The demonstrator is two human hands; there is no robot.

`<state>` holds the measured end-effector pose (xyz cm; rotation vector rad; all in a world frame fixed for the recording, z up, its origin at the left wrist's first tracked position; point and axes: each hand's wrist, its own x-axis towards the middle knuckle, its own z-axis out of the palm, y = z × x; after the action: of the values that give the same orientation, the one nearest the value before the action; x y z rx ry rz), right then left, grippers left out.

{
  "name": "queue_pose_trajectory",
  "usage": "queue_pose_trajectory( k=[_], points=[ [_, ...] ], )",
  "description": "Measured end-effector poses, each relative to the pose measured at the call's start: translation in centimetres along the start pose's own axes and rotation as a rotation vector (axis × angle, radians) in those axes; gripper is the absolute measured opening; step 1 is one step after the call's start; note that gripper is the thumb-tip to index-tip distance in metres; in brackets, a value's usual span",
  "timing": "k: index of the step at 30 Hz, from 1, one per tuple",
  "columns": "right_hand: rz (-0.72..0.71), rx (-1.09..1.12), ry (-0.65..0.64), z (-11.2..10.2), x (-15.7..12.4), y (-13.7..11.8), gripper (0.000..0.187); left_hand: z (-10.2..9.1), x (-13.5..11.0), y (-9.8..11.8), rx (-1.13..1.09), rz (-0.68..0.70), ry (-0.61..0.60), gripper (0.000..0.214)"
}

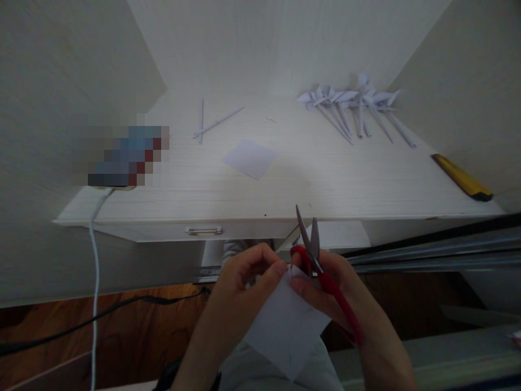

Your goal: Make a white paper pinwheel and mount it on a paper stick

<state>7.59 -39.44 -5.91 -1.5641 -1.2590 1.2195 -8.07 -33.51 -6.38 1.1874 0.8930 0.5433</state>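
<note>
My left hand [240, 285] pinches the upper edge of a white sheet of paper [285, 326] held over my lap, below the desk's front edge. My right hand [337, 296] also touches that paper with its fingertips and has red-handled scissors [315, 260] hooked in it, blades pointing up and slightly apart. Both hands meet at the paper's top corner. Their fingers are curled closed.
A white desk [345, 184] carries a square paper sheet [250, 157], two thin rolled paper sticks [211, 124], a bunch of folded paper pinwheels on sticks [354, 106] and a yellow-black cutter knife [462, 176]. A drawer handle [203, 231] sits below; a white cable [95, 260] hangs at left.
</note>
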Motion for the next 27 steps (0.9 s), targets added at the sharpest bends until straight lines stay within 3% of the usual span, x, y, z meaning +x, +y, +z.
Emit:
queue_pose_trajectory(
  k=[9,17,23,27],
  points=[
    [-0.011,0.049,0.054,-0.4,-0.6,-0.4,0.009,0.4,-1.1,0.1,0.227,0.127,-0.036,0.021],
    [-0.013,0.100,0.030,0.1,-1.7,-0.8,0.013,0.4,-2.4,-0.1,0.200,0.139,-0.036,0.019],
    [0.045,0.300,0.118,-0.8,-3.0,-0.4,0.024,0.2,-3.2,0.1,0.084,0.102,0.135,0.019],
    [0.106,0.314,0.085,-1.6,-3.5,0.4,0.027,0.2,-3.4,0.1,0.008,0.077,0.287,0.020]
  ],
)
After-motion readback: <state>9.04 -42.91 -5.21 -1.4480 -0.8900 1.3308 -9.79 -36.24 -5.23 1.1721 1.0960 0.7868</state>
